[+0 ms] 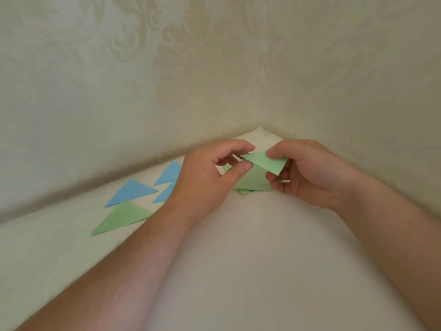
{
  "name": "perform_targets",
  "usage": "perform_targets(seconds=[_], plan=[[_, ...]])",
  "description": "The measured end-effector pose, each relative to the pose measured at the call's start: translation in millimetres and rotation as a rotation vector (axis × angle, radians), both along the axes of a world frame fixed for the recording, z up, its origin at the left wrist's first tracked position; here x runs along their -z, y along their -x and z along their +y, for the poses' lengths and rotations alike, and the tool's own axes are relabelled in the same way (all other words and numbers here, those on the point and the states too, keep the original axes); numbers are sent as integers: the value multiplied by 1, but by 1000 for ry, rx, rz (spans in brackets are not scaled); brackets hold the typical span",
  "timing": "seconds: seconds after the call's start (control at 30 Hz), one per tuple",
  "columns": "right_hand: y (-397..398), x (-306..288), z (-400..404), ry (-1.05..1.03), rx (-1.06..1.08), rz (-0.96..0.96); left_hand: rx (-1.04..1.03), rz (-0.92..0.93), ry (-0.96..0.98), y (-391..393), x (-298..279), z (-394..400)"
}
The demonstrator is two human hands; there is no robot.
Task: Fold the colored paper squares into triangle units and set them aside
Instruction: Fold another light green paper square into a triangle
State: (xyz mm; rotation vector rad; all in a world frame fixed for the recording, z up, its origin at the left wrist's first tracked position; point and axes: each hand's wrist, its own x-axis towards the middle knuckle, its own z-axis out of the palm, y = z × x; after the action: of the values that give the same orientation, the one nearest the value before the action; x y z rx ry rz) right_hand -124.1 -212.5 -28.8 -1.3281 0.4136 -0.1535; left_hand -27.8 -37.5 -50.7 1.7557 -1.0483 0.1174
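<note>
Landmark: the wall corner [261, 126], where the two patterned walls meet the pale worktop [250, 247]; everything below is placed from it.
Paper in hand: a green sheet [266, 163], folded to a triangle, held up just in front of the corner and a little below it.
Left hand [205, 185]: thumb and forefinger pinch the sheet's left point; the other fingers [226, 161] curl loosely behind.
Right hand [307, 173]: thumb on top and fingers beneath grip the sheet's right end.
Stack: more green paper [254, 182] lies flat directly under the held sheet, near the corner; how many sheets it holds I can't quite tell, since the hands cover its edges.
Finished units: three blue triangles [133, 191] and one green triangle [120, 219] lie well to the left of the corner, along the left wall's foot, the green one farthest out.
Step in hand: by my reading, the diagonal fold is being closed or sharpened.
Doing it well: line the two points up exactly before pressing, keep one end pinned, then run a fingertip along the fold from the middle outward, so that the crease is crisp and the edges don't slip.
After that: it belongs with the triangles left of the corner.
</note>
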Motion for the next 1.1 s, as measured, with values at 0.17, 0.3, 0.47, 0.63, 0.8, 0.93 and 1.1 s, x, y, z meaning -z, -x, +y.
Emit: perform_targets(seconds=[0.17,0.3,0.47,0.63,0.8,0.93,1.1], plan=[[0,0,1,-62,-54,89,-33,-47,98,-3,1,0],[-5,4,-5,198,178,0,-136,-33,68,-2,-1,1],[-5,11,-2,711,280,-348,-138,102,95,0,0,-2],[-2,17,-3,973,160,-322,-101,147,70,3,-2,-1],[-2,17,-1,1009,138,-322,-56,120,8,5,-1,-1],[0,16,2,882,95,-322,-66,115,-15,5,-1,-1],[1,14,3,863,111,-323,-92,107,-59,5,-1,1]])
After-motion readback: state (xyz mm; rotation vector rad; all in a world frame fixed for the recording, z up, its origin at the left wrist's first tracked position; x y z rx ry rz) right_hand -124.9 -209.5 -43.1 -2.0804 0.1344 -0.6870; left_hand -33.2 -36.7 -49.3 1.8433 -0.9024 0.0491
